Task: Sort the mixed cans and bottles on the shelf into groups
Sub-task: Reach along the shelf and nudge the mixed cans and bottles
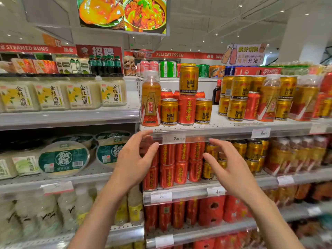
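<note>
On the white top shelf [224,127] stands a mixed cluster: an orange bottle [150,101] at the left, two gold Red Bull cans [169,111] [203,111], a tall red can [186,109] between them, and a third gold can [188,80] stacked on top. Further right, more gold cans [236,110], a red can [251,106] and orange bottles [269,99] stand mixed. My left hand [133,159] and my right hand [231,169] hover below the shelf edge, fingers spread, holding nothing.
The shelf below holds rows of red cans [181,162] and gold cans [251,151]. Price tags [173,138] clip to the shelf rail. Left shelving carries white jars [80,96] and round tubs [63,159]. Lower shelves hold more red packs and pale bottles.
</note>
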Demonstrator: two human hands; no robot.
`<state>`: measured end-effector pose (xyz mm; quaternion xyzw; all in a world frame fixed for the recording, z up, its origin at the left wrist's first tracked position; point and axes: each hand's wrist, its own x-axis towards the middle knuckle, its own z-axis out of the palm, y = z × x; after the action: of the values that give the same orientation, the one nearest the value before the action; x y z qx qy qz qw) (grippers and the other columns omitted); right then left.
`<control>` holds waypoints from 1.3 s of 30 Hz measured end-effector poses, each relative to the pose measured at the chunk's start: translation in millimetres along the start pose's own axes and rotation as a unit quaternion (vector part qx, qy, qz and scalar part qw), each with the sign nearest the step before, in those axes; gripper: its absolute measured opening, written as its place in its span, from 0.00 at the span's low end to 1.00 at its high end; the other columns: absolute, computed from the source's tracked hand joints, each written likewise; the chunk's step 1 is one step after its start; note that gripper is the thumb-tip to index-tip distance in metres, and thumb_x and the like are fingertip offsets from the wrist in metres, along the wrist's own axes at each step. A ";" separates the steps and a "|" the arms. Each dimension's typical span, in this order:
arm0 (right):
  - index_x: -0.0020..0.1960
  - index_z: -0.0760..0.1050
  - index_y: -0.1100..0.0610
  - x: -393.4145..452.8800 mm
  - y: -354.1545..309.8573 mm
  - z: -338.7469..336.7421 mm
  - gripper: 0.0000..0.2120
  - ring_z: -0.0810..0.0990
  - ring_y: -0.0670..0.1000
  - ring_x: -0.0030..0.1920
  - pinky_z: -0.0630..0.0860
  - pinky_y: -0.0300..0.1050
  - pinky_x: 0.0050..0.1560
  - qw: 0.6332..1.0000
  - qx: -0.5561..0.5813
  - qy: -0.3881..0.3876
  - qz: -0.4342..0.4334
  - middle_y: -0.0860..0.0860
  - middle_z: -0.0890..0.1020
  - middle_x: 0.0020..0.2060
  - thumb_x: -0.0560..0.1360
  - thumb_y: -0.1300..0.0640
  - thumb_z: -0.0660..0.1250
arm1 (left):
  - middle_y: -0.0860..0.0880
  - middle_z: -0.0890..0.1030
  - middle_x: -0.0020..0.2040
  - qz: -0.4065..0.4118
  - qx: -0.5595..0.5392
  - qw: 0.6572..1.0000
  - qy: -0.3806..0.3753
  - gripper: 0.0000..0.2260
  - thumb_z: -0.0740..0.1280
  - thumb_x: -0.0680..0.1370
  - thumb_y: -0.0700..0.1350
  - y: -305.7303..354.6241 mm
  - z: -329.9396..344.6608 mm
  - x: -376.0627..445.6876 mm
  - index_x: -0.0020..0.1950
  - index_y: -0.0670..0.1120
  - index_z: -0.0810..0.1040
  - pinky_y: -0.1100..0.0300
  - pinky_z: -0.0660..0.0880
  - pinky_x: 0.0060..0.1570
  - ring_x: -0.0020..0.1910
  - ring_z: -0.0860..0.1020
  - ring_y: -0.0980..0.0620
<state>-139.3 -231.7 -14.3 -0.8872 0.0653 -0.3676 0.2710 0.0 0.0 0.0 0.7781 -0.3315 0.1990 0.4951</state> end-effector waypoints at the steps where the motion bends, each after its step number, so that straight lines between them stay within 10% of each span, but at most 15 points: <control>1: 0.73 0.67 0.44 9.7 0.6 1.1 0.24 0.71 0.38 0.64 0.68 0.40 0.64 1.000 -0.008 0.000 -0.008 0.40 0.73 0.67 0.80 0.41 0.63 | 0.57 0.80 0.60 0.010 0.011 1.000 -0.008 0.17 0.68 0.81 0.52 2.0 2.4 6.3 0.70 0.56 0.73 0.60 0.79 0.58 0.55 0.78 0.67; 11: 0.75 0.66 0.50 116.6 22.9 2.8 0.24 0.74 0.49 0.66 0.73 0.49 0.66 0.986 -0.109 -0.067 -0.107 0.49 0.73 0.68 0.81 0.44 0.62 | 0.52 0.74 0.67 0.065 0.171 0.983 -0.028 0.23 0.67 0.81 0.53 5.4 33.4 58.5 0.75 0.54 0.68 0.47 0.82 0.56 0.46 0.82 0.60; 23: 0.71 0.68 0.50 153.2 64.3 28.6 0.22 0.71 0.51 0.54 0.72 0.47 0.54 0.882 -0.283 -0.125 -0.354 0.50 0.75 0.57 0.80 0.42 0.60 | 0.47 0.66 0.70 0.073 0.350 0.932 -0.055 0.27 0.67 0.79 0.55 -18.3 54.2 34.0 0.78 0.53 0.66 0.49 0.84 0.45 0.53 0.79 0.49; 31: 0.69 0.72 0.51 157.7 77.9 33.3 0.23 0.73 0.54 0.54 0.71 0.49 0.51 0.883 -0.266 -0.104 -0.374 0.52 0.76 0.56 0.78 0.42 0.64 | 0.54 0.82 0.41 0.064 0.284 0.956 0.011 0.22 0.71 0.80 0.52 -21.2 67.3 39.5 0.72 0.49 0.75 0.51 0.83 0.45 0.40 0.81 0.54; 39: 0.69 0.73 0.51 153.7 83.9 38.1 0.23 0.73 0.56 0.54 0.71 0.52 0.49 0.897 -0.239 -0.076 -0.365 0.53 0.77 0.57 0.78 0.42 0.62 | 0.54 0.85 0.33 0.070 0.217 0.973 0.020 0.23 0.66 0.75 0.64 -35.1 65.0 54.6 0.62 0.49 0.77 0.54 0.82 0.40 0.32 0.84 0.56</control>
<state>4.8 -334.5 13.9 -0.9118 -0.1982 -0.3459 -0.0981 62.1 -65.9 -15.6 0.8379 -0.3237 0.3159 0.3057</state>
